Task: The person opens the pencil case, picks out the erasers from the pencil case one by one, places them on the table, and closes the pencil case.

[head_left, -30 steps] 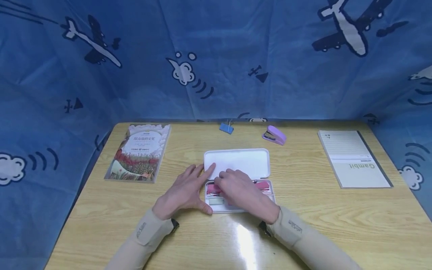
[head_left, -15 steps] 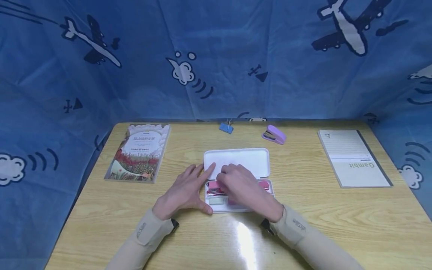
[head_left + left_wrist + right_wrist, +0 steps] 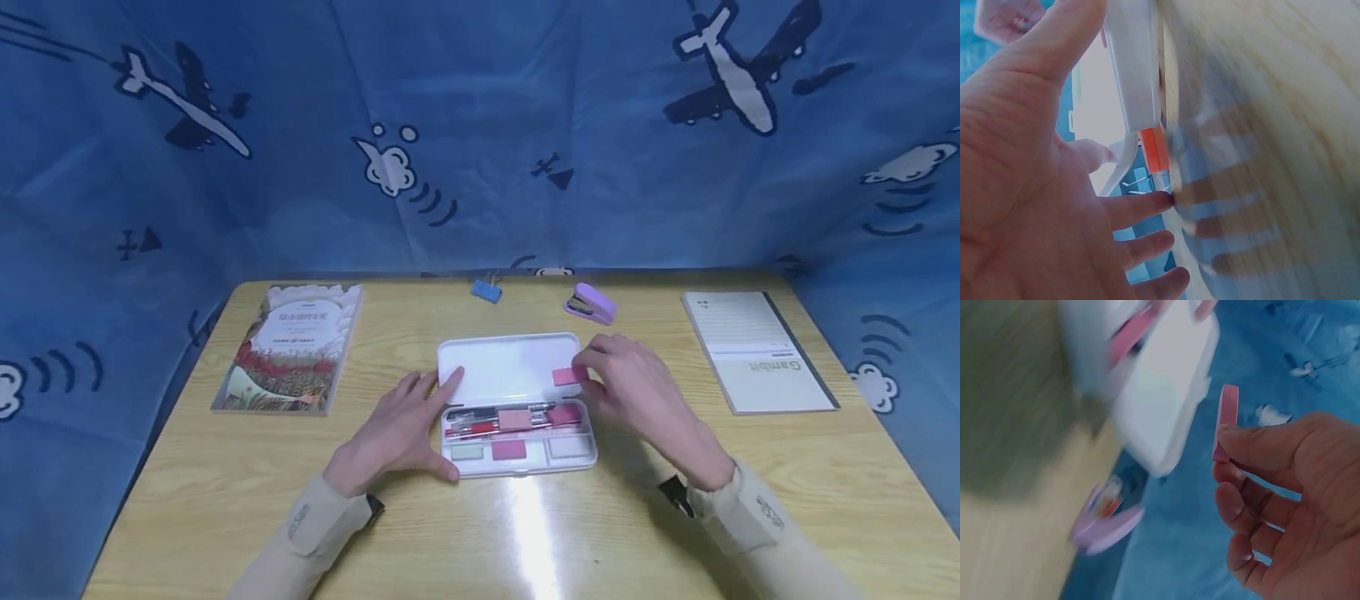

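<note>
A white pencil case [image 3: 517,472] lies with its lid [image 3: 502,354] folded back. Inside it are several pens [image 3: 472,427], two pink erasers in the long compartment, a deeper pink eraser [image 3: 508,450] and a pale green block [image 3: 467,452] in front. My right hand [image 3: 645,387] pinches another pink eraser [image 3: 1227,419] between thumb and fingers, raised at the lid's right end. My left hand [image 3: 393,433] spreads at the case's left side, thumb at the front corner and index finger against the lid. The left wrist view shows its fingers extended.
Behind the case on the wooden table [image 3: 660,533] are a blue binder clip [image 3: 487,290] and a purple stapler [image 3: 591,303]. A book [image 3: 288,350] lies at the left, a notepad [image 3: 759,350] at the right. A blue curtain [image 3: 465,125] hangs behind.
My right hand has lifted out of the case and moved right, bringing out a pink eraser. The left hand keeps its place at the case. The head view has shifted slightly.
</note>
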`<state>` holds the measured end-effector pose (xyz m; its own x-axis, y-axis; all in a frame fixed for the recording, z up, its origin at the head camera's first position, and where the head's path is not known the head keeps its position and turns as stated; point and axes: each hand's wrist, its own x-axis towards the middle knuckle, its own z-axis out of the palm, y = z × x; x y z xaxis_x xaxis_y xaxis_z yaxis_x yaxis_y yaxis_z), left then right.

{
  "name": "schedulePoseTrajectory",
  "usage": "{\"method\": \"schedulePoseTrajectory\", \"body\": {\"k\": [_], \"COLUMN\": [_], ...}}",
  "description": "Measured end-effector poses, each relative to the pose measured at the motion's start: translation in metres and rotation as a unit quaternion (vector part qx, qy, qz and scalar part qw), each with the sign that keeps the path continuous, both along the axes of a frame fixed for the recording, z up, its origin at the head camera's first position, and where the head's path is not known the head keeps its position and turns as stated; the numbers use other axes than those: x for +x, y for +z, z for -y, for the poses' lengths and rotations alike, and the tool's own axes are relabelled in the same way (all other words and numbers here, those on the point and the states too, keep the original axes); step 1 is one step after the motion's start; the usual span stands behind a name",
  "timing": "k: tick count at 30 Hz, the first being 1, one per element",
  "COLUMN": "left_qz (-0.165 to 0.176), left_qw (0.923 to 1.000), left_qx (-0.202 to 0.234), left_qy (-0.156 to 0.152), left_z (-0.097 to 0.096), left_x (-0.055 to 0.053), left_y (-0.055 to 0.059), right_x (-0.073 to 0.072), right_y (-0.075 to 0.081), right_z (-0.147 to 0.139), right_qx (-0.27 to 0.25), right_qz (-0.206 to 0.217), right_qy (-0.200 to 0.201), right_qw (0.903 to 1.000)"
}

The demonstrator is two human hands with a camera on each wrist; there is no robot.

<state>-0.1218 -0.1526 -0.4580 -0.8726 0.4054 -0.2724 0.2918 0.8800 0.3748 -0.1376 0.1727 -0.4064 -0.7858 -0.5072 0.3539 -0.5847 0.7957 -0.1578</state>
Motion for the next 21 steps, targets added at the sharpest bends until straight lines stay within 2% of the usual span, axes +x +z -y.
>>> {"method": "schedulePoseTrajectory", "body": {"k": [5,9,14,21], "left_qz": [0.0,-0.002,-0.005,-0.007], "left_qw": [1.0,0.9998,0.9996,0.9997], "left_qx": [0.01,0.02,0.027,0.02], "left_qy": [-0.001,-0.004,-0.006,-0.007], "left_z": [0.002,0.002,0.002,0.002], "left_x": [0.001,0.002,0.003,0.001], "left_y": [0.001,0.002,0.002,-0.001], "right_x": [-0.003,-0.002,-0.001,-0.007], "right_y": [-0.016,-0.026,-0.034,-0.039], "right_z": [-0.036,-0.054,-0.064,-0.067], "right_qx": [0.002,0.014,0.038,0.063], "right_qz": [0.014,0.045,0.08,0.092], "right_qy": [-0.034,-0.06,-0.086,-0.099], "right_qw": [0.9993,0.9971,0.9924,0.9889]}}
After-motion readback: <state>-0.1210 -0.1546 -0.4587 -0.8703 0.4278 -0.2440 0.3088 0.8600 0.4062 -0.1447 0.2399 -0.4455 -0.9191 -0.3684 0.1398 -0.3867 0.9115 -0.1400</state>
